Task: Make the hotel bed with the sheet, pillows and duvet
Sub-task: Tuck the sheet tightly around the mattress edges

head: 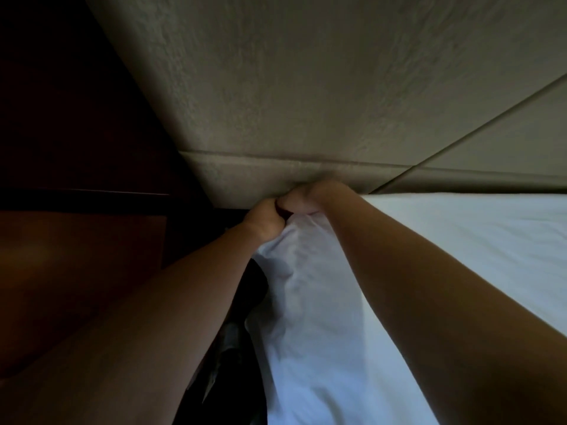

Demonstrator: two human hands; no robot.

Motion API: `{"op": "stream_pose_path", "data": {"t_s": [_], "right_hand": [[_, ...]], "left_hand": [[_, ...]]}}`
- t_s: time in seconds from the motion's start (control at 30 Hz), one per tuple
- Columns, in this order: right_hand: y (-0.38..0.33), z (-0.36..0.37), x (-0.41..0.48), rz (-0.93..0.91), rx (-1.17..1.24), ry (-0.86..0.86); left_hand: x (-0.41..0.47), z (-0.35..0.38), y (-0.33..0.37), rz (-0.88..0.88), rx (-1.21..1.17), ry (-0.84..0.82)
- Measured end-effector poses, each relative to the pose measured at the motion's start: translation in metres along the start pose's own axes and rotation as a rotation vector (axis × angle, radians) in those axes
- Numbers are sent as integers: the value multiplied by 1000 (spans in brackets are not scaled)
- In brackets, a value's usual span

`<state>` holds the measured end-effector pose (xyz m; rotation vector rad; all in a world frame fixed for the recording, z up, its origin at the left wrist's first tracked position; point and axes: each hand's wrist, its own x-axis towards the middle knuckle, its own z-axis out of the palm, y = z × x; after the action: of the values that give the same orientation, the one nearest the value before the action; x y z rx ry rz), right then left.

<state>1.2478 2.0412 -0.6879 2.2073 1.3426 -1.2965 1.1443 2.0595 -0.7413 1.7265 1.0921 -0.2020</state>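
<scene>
A bedroom, seemingly a hotel room: a white sheet (460, 240) lies spread flat up to a padded headboard (306, 87) made of large grey-beige panels with stitched seams. Dark polished wooden furniture (76, 256) stands just beside it on the left.

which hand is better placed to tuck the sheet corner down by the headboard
Right, probably: the right hand sits against the headboard, gripping the sheet at its corner; the left hand grips the sheet nearer, at the bed's side edge.

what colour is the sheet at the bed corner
Plain white, slightly bluish in dim light; the sheet shows best in the head view.
</scene>
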Motion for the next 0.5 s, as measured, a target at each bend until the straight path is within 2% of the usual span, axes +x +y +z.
{"op": "stream_pose_path", "data": {"t_s": [0.07, 0.2, 0.33, 0.43, 0.5], "right_hand": [[2, 2, -9, -5, -10, 112], [8, 14, -26, -64, -189, 464], [19, 24, -35, -98, -132, 681], [38, 21, -52, -35, -115, 838], [42, 22, -55, 9, -144, 876]], "left_hand": [[-5, -2, -1, 13, 73, 21], [-16, -11, 5, 17, 300, -4], [-3, -20, 7, -83, 422, 171], [-9, -8, -3, -219, 179, 360], [-6, -1, -6, -297, -12, 354]]}}
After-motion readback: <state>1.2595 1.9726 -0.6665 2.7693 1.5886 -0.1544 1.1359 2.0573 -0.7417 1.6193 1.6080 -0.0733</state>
